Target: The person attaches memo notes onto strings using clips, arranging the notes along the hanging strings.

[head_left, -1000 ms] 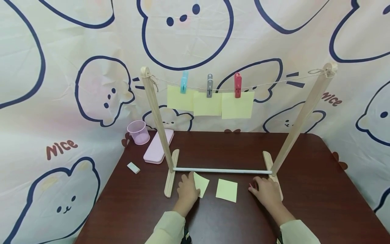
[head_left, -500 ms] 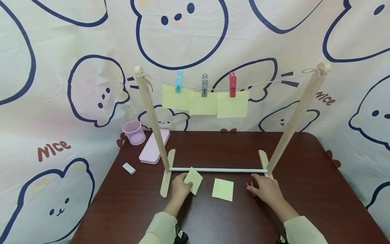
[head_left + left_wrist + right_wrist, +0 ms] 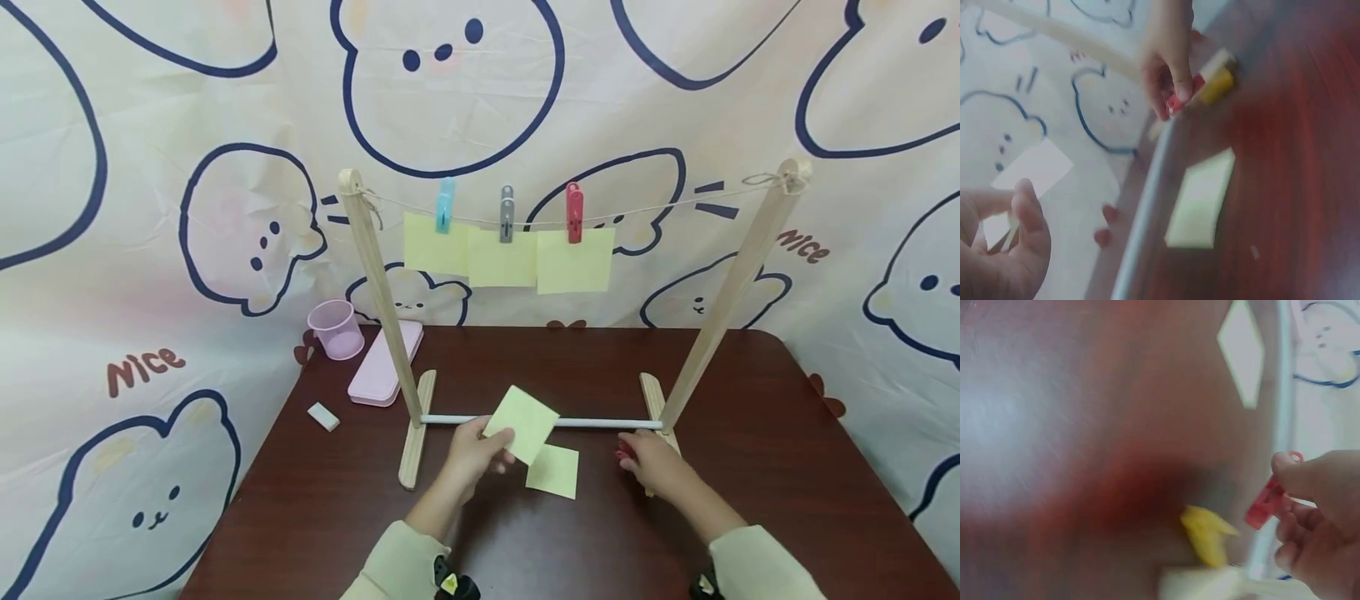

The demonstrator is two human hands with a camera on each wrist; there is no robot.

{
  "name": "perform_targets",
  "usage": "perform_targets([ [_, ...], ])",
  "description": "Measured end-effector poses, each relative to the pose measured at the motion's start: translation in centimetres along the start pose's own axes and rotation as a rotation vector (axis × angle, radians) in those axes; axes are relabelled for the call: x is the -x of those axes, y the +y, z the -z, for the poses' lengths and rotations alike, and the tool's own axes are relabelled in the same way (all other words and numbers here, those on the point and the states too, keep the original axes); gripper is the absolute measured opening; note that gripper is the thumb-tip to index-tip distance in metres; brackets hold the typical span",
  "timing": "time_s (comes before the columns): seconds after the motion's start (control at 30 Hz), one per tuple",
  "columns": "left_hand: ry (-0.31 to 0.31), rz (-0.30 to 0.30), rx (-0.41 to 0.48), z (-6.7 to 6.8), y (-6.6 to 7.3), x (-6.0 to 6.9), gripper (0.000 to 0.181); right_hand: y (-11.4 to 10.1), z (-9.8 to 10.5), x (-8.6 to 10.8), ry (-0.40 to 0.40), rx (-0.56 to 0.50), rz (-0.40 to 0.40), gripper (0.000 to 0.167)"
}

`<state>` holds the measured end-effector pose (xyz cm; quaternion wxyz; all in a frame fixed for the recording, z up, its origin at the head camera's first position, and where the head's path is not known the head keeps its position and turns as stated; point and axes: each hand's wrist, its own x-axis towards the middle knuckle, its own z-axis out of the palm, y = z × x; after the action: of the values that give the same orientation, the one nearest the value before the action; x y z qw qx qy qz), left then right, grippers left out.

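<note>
Across the brown table (image 3: 795, 492) stands a wooden rack (image 3: 726, 308), its feet (image 3: 412, 457) well inside the left and right edges, a wide stretch of wood running from the right foot (image 3: 652, 396) to the right edge. Toward the middle, the left hand (image 3: 472, 454) pinches a raised yellow note (image 3: 523, 421); a second note (image 3: 557, 477) lies flat between it and the right hand (image 3: 657, 463), which, near the right foot, pinches a red clip (image 3: 1263, 508), with a yellow clip (image 3: 1207, 536) just beside that foot
</note>
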<state>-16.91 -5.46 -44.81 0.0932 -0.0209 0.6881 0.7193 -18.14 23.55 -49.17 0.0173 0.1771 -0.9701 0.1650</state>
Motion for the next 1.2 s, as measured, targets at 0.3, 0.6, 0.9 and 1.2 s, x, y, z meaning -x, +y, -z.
perform_targets([
  [0.3,-0.182,-0.01,0.129,-3.7,5.3,0.0,0.029,-1.5,11.2,0.0,0.109,-0.227,0.052,0.026],
  [0.6,-0.138,-0.17,0.25,-8.2,11.8,-1.6,0.021,-5.7,22.1,-1.3,0.266,-0.292,0.073,0.025],
  [0.9,-0.166,-0.268,0.313,-11.6,15.0,-2.7,0.019,-9.8,28.9,-2.9,0.523,-0.341,0.071,0.029],
  [1.2,-0.126,-0.308,0.294,-13.5,16.6,-3.7,0.02,-11.7,30.8,-6.1,0.637,-0.327,0.016,0.028],
])
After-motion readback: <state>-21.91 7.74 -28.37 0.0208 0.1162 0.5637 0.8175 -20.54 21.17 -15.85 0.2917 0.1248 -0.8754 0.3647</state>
